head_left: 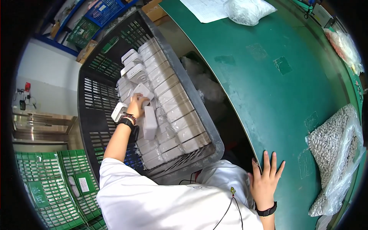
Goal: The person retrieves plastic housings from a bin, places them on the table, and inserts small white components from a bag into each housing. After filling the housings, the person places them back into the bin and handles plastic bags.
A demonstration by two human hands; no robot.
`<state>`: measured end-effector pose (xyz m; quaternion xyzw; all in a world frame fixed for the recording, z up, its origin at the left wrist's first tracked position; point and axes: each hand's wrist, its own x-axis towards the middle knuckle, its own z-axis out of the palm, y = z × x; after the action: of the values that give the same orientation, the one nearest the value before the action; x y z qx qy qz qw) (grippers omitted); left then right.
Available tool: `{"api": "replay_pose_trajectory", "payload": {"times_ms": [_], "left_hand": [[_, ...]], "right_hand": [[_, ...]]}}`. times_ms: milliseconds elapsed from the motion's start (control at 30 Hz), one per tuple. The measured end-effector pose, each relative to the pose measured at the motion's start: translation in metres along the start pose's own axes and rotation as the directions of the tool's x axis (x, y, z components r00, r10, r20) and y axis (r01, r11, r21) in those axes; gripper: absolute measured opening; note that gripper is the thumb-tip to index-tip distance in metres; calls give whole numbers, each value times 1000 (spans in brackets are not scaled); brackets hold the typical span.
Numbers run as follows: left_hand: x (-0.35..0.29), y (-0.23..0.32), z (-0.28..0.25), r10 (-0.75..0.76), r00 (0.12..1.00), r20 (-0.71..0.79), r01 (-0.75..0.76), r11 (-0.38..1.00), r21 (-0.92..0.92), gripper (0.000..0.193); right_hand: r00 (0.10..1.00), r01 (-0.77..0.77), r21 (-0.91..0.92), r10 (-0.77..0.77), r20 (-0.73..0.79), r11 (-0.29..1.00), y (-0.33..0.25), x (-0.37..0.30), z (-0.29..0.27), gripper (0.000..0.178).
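My left hand (137, 105) reaches down into a big black plastic crate (184, 84). Its fingers are bent around the near end of a white box-shaped piece (143, 89). Just beside that hand, another white box-shaped piece (150, 124) lies tilted on top of the stack. Beneath are rows of pale, box-shaped packs (168, 82) in clear wrap. Several loose white housings (137, 72), one with a round opening, lie beyond the hand. My right hand (265, 182) rests on the green tabletop (253, 88) near its edge, fingers spread, holding nothing.
On the table's right lies a clear bag of small grey parts (333, 149). A clear plastic bag (247, 10) and a white sheet (203, 8) lie at the far end. Green crates (50, 188) stand at lower left. A dark gap with bags separates crate and table.
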<state>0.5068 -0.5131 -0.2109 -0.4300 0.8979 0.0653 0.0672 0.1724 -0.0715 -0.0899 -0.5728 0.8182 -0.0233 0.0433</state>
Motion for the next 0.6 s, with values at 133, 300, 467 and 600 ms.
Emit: {"api": "replay_pose_trajectory", "payload": {"times_ms": [133,300,467,600], "left_hand": [[-15,-9,40,-114,992,-50,110,991,-71,38],[-24,47,22,-130,987,-96,146,972,186,31],[-21,44,43,-93,963,-251,153,960,233,33],[-16,42,48,-120,954,-274,168,973,158,34]], "right_hand": [[1000,13,3,-13,-15,1000,3,0,0,44],[1000,-5,2,5,-20,1000,2,3,-1,42],[999,-24,-14,23,-34,1000,-1,1,0,39],[998,-28,-19,27,-57,999,-3,0,4,38]]}}
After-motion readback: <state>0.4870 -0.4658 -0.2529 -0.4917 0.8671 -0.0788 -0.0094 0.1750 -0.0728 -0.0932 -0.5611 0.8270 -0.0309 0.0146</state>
